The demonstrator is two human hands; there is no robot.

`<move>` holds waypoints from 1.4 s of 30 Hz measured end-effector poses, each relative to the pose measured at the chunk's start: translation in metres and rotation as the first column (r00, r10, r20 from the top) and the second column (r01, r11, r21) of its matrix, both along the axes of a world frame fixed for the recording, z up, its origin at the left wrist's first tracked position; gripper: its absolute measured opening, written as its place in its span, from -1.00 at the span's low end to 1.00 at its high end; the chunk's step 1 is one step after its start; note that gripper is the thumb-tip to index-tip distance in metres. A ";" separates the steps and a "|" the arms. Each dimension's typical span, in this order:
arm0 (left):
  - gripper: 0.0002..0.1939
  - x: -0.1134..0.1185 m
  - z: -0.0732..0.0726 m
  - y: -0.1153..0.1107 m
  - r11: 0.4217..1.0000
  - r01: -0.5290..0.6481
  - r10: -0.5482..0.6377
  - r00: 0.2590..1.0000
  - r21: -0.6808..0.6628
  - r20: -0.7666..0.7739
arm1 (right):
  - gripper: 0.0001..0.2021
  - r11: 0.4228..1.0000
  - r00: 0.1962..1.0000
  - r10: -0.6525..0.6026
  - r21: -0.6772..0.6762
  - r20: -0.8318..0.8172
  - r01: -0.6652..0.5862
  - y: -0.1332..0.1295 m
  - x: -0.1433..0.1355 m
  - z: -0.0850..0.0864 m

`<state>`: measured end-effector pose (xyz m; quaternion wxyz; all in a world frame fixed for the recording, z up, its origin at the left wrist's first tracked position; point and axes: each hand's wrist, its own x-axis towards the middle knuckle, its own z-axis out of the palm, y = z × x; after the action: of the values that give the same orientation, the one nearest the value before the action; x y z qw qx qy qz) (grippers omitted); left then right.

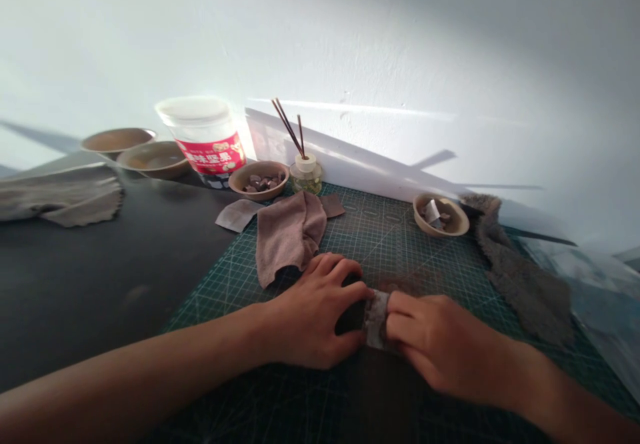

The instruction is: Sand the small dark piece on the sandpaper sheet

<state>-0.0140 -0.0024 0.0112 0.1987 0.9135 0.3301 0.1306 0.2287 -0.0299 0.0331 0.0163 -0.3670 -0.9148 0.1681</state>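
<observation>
Low over the cutting mat (320, 397), my left hand (320, 317) and my right hand (440, 341) meet at a small, worn pale grey strip (377, 324), perhaps sandpaper. Left thumb and forefinger curve onto its left edge, with a dark gap between them. The right fingers are pressed together on its other side. Whether something small lies under the strip is hidden. Beyond my left hand is a crumpled brownish-pink cloth (287, 234). Two small flat squares, one light grey (237, 217) and one brown (333, 206), lie beside that cloth.
A bowl of dark pieces (265, 183), a reed diffuser (306, 174) and a red-labelled tub (205, 141) stand by the wall. Two bowls (120, 141) (155, 161) and a grey cloth (75, 194) are left. A small bowl (441, 216) and fuzzy cloth (530, 291) lie right.
</observation>
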 end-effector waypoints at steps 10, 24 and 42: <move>-0.47 -0.001 0.000 -0.001 1.000 0.000 0.000 1.000 0.002 -0.002 | -0.81 0.997 1.000 0.011 -0.081 0.012 -0.010 0.002 0.006 0.005; -0.47 -0.002 0.000 -0.001 1.000 0.003 -0.003 1.000 -0.001 -0.007 | -0.83 0.990 0.994 -0.108 0.094 0.007 0.107 0.004 0.004 0.002; -0.48 -0.001 0.000 0.000 1.000 0.004 -0.004 1.000 0.011 -0.001 | -0.79 0.997 1.000 -0.011 0.082 -0.013 0.012 -0.001 0.003 0.001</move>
<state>-0.0149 -0.0028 0.0115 0.1936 0.9153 0.3276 0.1318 0.2312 -0.0304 0.0344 0.0377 -0.3700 -0.9187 0.1327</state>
